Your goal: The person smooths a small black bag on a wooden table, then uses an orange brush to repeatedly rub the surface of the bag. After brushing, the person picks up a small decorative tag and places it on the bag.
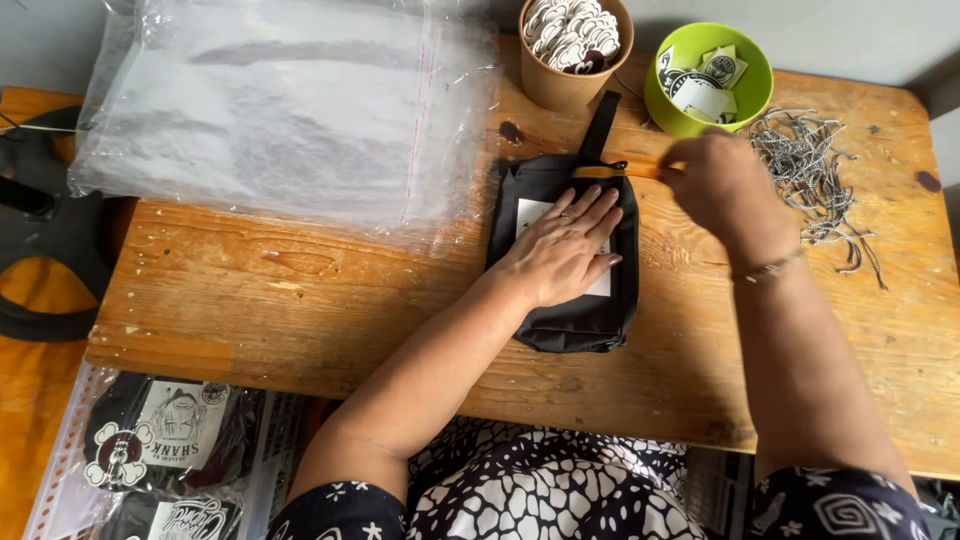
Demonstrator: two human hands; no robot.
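A small black pouch (530, 190) with a white label lies on the wooden table (300, 310). My left hand (560, 250) rests flat on top of it, fingers spread, pressing it down. A black strap (602, 125) sticks out from the pouch's far end. My right hand (725, 185) is closed on an orange zipper pull (610, 171) at the pouch's top edge, just right of the strap.
A stack of clear plastic bags (280, 110) covers the table's left part. At the back stand a brown paper cup (565, 85) of tags and a green bowl (755, 70) of tags. A pile of silvery cords (810, 170) lies at right. Bagged items (160, 440) sit lower left.
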